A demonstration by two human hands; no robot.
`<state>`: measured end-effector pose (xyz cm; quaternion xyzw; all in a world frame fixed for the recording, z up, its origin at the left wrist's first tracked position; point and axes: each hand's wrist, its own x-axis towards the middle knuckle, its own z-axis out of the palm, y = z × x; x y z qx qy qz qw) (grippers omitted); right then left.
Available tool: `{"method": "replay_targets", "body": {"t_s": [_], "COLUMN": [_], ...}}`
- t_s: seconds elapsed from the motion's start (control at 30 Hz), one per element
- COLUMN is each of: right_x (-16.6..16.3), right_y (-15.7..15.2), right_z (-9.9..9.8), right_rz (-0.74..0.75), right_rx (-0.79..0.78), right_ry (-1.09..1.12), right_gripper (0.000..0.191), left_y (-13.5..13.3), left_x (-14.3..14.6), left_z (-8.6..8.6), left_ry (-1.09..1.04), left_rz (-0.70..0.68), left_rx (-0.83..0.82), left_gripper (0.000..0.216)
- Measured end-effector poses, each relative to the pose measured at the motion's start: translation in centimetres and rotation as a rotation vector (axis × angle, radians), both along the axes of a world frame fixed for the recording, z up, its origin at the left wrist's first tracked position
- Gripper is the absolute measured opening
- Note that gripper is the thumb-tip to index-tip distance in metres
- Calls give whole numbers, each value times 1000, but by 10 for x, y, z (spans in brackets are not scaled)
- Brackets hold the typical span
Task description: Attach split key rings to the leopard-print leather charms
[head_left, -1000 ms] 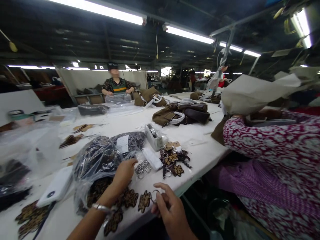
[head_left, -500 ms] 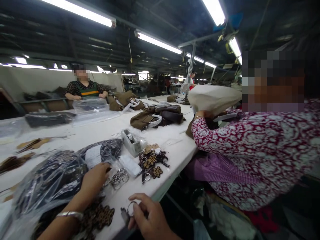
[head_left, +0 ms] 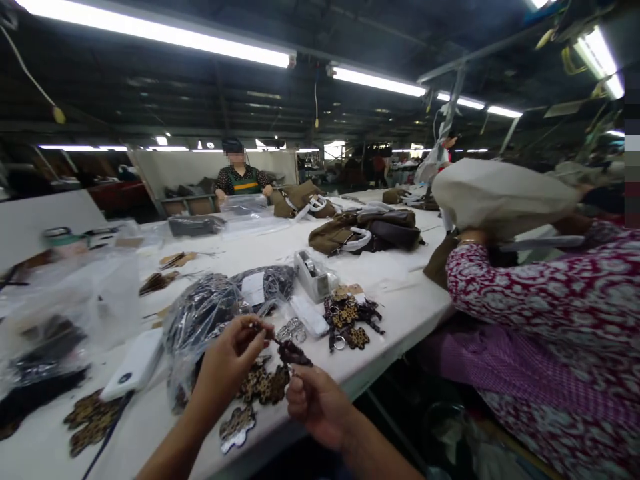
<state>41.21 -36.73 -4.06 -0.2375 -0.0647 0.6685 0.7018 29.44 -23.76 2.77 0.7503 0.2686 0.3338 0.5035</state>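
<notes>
My left hand [head_left: 233, 350] is closed, fingertips pinching the thin strap end of a dark brown charm [head_left: 294, 353]. The charm hangs between my two hands above the table. Lower right, my right hand [head_left: 320, 403] is closed at the charm's near end, on a key ring that is mostly hidden by my fingers; only a metallic glint shows. Beneath the hands lie leopard-print charms [head_left: 263, 381], with a single one [head_left: 237, 427] nearer the table edge. Loose metal key rings [head_left: 291, 330] sit just beyond my left fingertips.
A clear plastic bag of dark items [head_left: 205, 310] stands left. Behind the hands are a tape dispenser [head_left: 313, 277], a white block [head_left: 309, 316] and a charm pile [head_left: 350, 317]. A co-worker's patterned sleeve [head_left: 515, 273] is at right; brown handbags [head_left: 360, 230] lie farther back.
My left hand has left the key rings and come to the dark brown charm. My right hand has risen, bringing the ring up to it. The view has swung left.
</notes>
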Motion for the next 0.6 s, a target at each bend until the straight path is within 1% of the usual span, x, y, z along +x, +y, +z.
{"method": "replay_targets", "body": {"t_s": [0.07, 0.17, 0.23, 0.27, 0.33, 0.4, 0.43, 0.53, 0.6], "right_x": [1, 4, 3, 2, -2, -8, -11, -17, -19], "right_y": [1, 0, -1, -2, -5, -7, -8, -11, -13], "right_z": [1, 1, -1, -2, -3, -2, -2, 0, 0], "right_rz": [-19, -18, -16, -14, -6, 32, 59, 116, 114], "right_rx": [33, 45, 38, 35, 31, 29, 29, 21, 18], "right_ry": [95, 76, -37, -123, -327, -515, -590, -758, -830], "right_gripper": [29, 31, 36, 39, 43, 46, 49, 56, 57], "left_y": [-20, -42, -49, -50, -48, -45, -44, -44, -46], "left_x": [-14, -33, -42, -45, -46, -41, -37, -24, -19], "left_z": [-12, -25, -27, -27, -24, -22, -22, -24, -25], "left_ry": [52, 130, 187, 207, 225, 215, 208, 199, 183], "left_rz": [-7, -48, -94, -91, -5, 110, 138, 104, 89], "left_rx": [20, 45, 47, 52, 85, 140, 166, 219, 221], "left_gripper": [25, 20, 23, 25, 30, 33, 34, 31, 25]}}
